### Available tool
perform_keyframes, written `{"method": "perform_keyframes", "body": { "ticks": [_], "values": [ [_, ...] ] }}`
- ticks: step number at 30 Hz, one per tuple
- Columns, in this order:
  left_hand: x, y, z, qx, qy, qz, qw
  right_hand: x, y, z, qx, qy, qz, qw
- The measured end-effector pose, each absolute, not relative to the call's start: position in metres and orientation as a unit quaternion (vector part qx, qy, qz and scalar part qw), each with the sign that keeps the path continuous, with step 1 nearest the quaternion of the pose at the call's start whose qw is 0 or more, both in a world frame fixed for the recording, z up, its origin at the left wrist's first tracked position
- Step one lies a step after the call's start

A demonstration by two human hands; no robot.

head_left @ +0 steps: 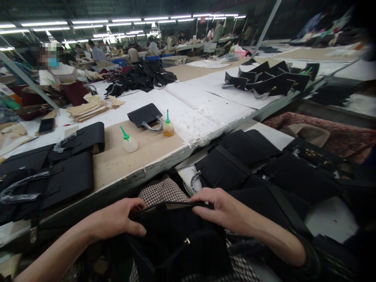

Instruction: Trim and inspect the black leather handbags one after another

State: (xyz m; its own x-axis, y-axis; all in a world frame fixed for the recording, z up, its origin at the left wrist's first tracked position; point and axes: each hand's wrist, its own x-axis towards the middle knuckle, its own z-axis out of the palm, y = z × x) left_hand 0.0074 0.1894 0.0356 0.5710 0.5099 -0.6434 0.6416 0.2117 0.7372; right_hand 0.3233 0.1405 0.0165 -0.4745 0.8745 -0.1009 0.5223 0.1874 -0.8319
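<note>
I hold a black, soft-looking bag [179, 239] with a small gold-coloured metal fitting on its front, upright over the brown-and-white checked cloth [164, 190] on my lap, at the near side of the long white-topped table [202, 121]. My left hand [126, 217] grips the left part of its upper edge between thumb and curled fingers; my right hand [213, 205] pinches the same edge farther right, thumb and fingers close together.

Just beyond, on the table, a squat clear bottle of amber liquid with a green nozzle [168, 128] stands near a small black handbag with a plastic-wrapped handle [145, 115]. A whitish translucent bottle with a tilted green spout [130, 144] is nearer, to the left. Flat black bag pieces [223, 168] lie piled on my right.
</note>
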Motion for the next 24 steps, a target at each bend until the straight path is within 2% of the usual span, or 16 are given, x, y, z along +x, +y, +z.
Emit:
{"method": "perform_keyframes", "body": {
  "ticks": [3, 7, 12, 16, 24],
  "values": [
    [0.008, 0.196, 0.024, 0.620, 0.440, -0.060, 0.646, 0.321, 0.146, 0.021, -0.478, -0.767, 0.388, 0.180],
    [0.004, 0.198, -0.004, 0.589, 0.428, -0.051, 0.684, 0.319, 0.148, 0.001, -0.471, -0.771, 0.407, 0.133],
    [0.000, 0.195, -0.014, 0.539, 0.436, -0.032, 0.720, 0.323, 0.151, -0.014, -0.412, -0.739, 0.519, 0.122],
    [0.003, 0.193, -0.008, 0.522, 0.452, -0.040, 0.722, 0.334, 0.153, -0.012, -0.381, -0.681, 0.620, 0.078],
    [0.008, 0.196, -0.015, 0.560, 0.472, -0.051, 0.679, 0.343, 0.151, -0.014, -0.378, -0.761, 0.522, 0.071]
  ]
}}
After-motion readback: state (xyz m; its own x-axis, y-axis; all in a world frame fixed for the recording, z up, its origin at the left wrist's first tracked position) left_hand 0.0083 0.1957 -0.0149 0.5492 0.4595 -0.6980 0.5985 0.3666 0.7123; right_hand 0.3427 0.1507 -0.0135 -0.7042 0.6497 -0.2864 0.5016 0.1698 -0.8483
